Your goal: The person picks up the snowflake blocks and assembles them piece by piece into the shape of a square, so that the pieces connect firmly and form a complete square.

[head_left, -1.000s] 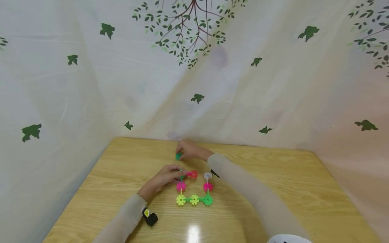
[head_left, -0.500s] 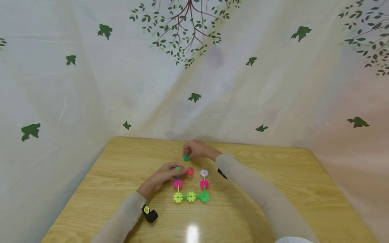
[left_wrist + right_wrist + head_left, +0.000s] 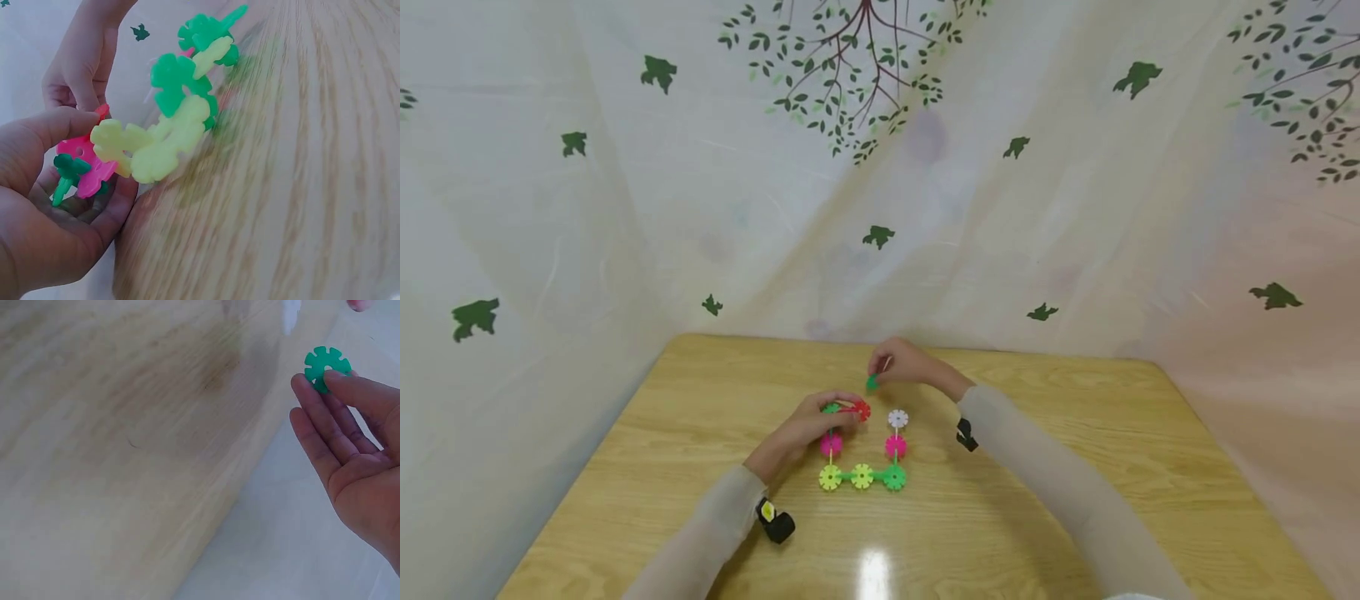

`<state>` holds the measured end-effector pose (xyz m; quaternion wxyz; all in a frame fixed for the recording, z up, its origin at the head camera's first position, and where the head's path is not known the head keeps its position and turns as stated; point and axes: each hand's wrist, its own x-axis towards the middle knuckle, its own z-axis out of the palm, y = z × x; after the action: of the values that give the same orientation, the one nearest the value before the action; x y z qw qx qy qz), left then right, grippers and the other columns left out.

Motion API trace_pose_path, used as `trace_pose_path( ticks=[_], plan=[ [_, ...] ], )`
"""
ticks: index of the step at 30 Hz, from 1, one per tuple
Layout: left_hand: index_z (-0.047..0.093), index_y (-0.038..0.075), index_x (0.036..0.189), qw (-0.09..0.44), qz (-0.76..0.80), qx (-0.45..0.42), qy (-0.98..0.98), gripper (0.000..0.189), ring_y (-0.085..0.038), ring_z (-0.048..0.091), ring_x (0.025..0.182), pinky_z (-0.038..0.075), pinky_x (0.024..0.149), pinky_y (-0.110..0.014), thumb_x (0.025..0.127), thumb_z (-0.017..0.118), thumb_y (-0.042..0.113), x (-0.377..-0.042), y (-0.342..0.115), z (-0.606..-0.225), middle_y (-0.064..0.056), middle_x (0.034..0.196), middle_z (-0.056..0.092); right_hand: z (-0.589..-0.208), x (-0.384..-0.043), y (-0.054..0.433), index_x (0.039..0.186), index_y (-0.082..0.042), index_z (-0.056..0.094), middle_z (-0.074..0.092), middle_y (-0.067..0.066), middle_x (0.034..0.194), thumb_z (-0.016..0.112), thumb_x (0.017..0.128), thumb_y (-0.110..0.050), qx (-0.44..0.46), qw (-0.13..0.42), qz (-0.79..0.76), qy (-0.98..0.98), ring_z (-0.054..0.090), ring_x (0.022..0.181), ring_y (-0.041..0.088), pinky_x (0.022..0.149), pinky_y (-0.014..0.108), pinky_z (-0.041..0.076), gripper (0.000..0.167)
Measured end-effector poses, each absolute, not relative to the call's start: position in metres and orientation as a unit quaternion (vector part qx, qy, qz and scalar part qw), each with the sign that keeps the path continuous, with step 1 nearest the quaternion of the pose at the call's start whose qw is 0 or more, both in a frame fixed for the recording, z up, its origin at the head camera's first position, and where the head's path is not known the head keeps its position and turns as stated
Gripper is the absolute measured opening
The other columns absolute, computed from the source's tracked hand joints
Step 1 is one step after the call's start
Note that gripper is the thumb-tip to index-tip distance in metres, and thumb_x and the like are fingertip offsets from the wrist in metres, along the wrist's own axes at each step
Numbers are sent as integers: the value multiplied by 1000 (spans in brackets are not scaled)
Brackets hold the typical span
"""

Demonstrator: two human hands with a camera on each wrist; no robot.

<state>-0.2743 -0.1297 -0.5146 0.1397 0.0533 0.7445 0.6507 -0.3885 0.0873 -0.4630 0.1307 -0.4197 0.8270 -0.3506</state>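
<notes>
In the head view, my right hand [image 3: 910, 363] pinches a loose green snowflake disc [image 3: 872, 382] beyond the linked discs. The right wrist view shows the notched green disc [image 3: 325, 357] between thumb and fingertips. My left hand [image 3: 808, 423] grips the far left corner of a linked chain, with thumb and fingers at the red disc [image 3: 862, 411]. The chain forms a squarish outline with a gap at its far right corner, between the red disc and a white disc [image 3: 898, 418]. Pink discs [image 3: 896, 447] form its sides; yellow discs [image 3: 862, 476] and a lighter green disc [image 3: 894, 477] form the near side.
The wooden table [image 3: 1037, 467] extends around the chain on every side. Behind it hangs a pale curtain [image 3: 760, 208] with printed leaves and birds. Black wrist cameras [image 3: 777, 523] sit on both sleeves.
My right hand has moved right with the green disc, relative to the chain. My left fingers have slid right, from the green corner disc towards the red one. The head view has shifted slightly.
</notes>
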Motion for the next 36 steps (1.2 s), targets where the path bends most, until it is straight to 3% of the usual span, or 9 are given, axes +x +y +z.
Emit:
trace_pose_path(
  ticks=[6, 13, 18, 27, 36],
  plan=[
    [59, -7, 131, 156, 693, 49, 702, 41, -13, 71, 80, 60, 74, -25, 94, 69, 7, -277, -129, -511, -16, 102, 76, -465, -376, 102, 95, 4, 69, 73, 13, 92, 74, 89, 3, -354, 162, -428, 816, 69, 84, 15, 83, 26, 60, 8],
    [60, -5, 134, 148, 717, 22, 680, 45, -12, 70, 79, 60, 72, -22, 90, 71, 1, -281, -123, -505, -6, 106, 69, -464, -359, 117, 108, 7, 68, 73, 18, 100, 71, 92, 2, -345, 170, -473, 792, 69, 89, 13, 87, 29, 60, 17],
    [60, -7, 132, 126, 726, 20, 675, 45, -11, 69, 75, 60, 69, -22, 89, 70, -3, -285, -116, -501, -6, 102, 66, -465, -347, 120, 116, 11, 67, 72, 25, 101, 70, 91, 6, -350, 138, -492, 785, 71, 91, 20, 84, 27, 60, 25],
    [62, -9, 129, 95, 725, 19, 682, 40, -11, 68, 71, 58, 65, -22, 90, 67, -6, -285, -107, -499, -6, 100, 67, -479, -331, 115, 98, 14, 66, 69, 31, 94, 70, 88, 12, -344, 45, -513, 785, 70, 84, 36, 69, 20, 57, 12],
    [60, -9, 132, 101, 723, 22, 683, 42, -12, 69, 77, 58, 68, -21, 91, 67, -3, -283, -106, -501, -9, 109, 66, -478, -323, 115, 94, 9, 67, 71, 24, 94, 72, 88, 9, -339, 42, -518, 784, 70, 81, 15, 70, 19, 58, 8]
  ],
)
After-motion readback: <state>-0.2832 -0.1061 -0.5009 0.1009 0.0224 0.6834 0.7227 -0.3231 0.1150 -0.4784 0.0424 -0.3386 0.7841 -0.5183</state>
